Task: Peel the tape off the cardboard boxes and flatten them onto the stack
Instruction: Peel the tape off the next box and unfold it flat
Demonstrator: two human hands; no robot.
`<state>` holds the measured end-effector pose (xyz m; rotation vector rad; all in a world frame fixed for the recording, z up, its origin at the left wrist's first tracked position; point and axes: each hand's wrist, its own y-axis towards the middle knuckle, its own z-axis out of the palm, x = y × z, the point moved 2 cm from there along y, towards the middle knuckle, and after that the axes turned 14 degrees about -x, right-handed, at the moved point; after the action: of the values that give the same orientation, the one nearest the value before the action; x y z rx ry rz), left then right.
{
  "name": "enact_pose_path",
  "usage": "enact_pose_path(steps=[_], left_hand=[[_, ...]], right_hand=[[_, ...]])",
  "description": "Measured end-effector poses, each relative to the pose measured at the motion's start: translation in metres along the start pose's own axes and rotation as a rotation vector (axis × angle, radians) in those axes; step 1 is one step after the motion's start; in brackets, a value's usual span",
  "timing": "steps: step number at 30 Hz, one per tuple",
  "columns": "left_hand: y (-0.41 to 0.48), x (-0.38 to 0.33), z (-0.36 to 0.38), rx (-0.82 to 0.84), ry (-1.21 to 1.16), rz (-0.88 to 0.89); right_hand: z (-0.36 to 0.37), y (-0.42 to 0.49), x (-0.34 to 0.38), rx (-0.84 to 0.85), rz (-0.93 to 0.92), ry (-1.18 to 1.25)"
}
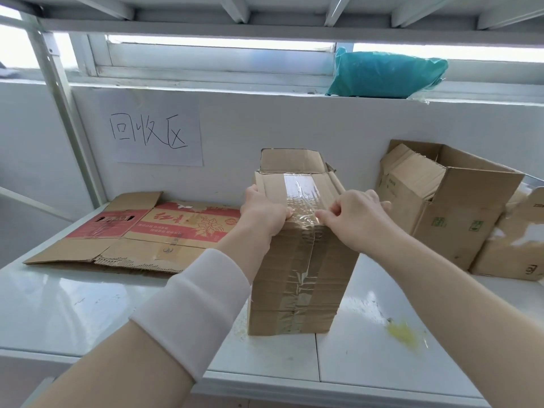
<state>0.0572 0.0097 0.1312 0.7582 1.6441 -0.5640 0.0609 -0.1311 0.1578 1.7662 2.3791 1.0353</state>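
Note:
A brown cardboard box [297, 278] stands upright in the middle of the white table [59, 313]. Clear tape [303, 189] runs over its top and down its front face. My left hand [262, 212] grips the box's top left edge. My right hand [353, 216] pinches a lifted, crinkled piece of the tape at the top front edge. One far flap of the box stands open. A flattened box with red print [153, 231] lies flat on the table to the left.
Two open brown boxes [447, 207] stand at the right against the wall. A paper sign [156, 131] hangs on the wall. A teal bag [385, 75] sits on the window ledge. A yellow smear [403, 334] marks the table front right.

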Motion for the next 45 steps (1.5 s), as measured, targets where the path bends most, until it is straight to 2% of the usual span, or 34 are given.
enact_pose_path(steps=[4, 8, 10, 13, 15, 18, 23, 26, 28, 30, 31, 33, 36, 39, 45], left_hand=[[0.001, 0.001, -0.001, -0.012, -0.005, -0.017], [0.001, 0.001, 0.000, -0.007, -0.027, -0.030], [0.000, 0.001, 0.001, -0.001, -0.038, -0.024], [-0.002, 0.001, 0.002, 0.006, -0.018, -0.016], [-0.001, 0.001, 0.002, -0.002, -0.009, -0.010], [0.003, 0.002, 0.000, -0.025, -0.006, 0.005], [0.007, 0.003, -0.002, -0.035, 0.011, -0.002], [0.008, 0.006, -0.003, -0.035, -0.008, 0.011], [0.004, 0.005, -0.002, -0.035, 0.032, 0.123], [-0.006, 0.000, -0.004, -0.047, 0.103, 0.366], [-0.011, -0.003, -0.006, -0.019, 0.113, 0.496], [-0.017, -0.003, -0.013, 0.144, 0.104, 0.681], [-0.017, 0.004, -0.029, 0.364, 0.154, 0.857], [-0.013, 0.008, -0.037, 0.391, 0.143, 0.895], [-0.023, 0.015, -0.026, 0.239, -0.019, 0.762]], right_hand=[[0.006, -0.013, -0.001, -0.140, -0.044, 0.186], [-0.005, -0.011, -0.006, -0.110, 0.008, 0.335], [-0.011, -0.006, -0.007, -0.102, 0.018, 0.270], [-0.011, -0.003, -0.002, -0.050, -0.046, -0.002], [-0.008, -0.001, 0.003, -0.049, -0.056, -0.001], [-0.003, -0.008, 0.004, -0.153, -0.044, 0.251], [0.006, -0.029, -0.005, -0.281, -0.135, 0.651], [0.011, -0.041, -0.015, -0.432, -0.266, 0.748], [0.013, -0.047, -0.021, -0.583, -0.382, 0.638], [0.014, -0.050, -0.025, -0.685, -0.517, 0.511], [0.015, -0.050, -0.026, -0.691, -0.577, 0.487], [0.019, -0.050, -0.029, -0.652, -0.649, 0.500], [0.027, -0.054, -0.037, -0.581, -0.639, 0.575], [0.038, -0.059, -0.037, -0.556, -0.591, 0.626], [0.054, -0.064, -0.034, -0.541, -0.501, 0.683]])
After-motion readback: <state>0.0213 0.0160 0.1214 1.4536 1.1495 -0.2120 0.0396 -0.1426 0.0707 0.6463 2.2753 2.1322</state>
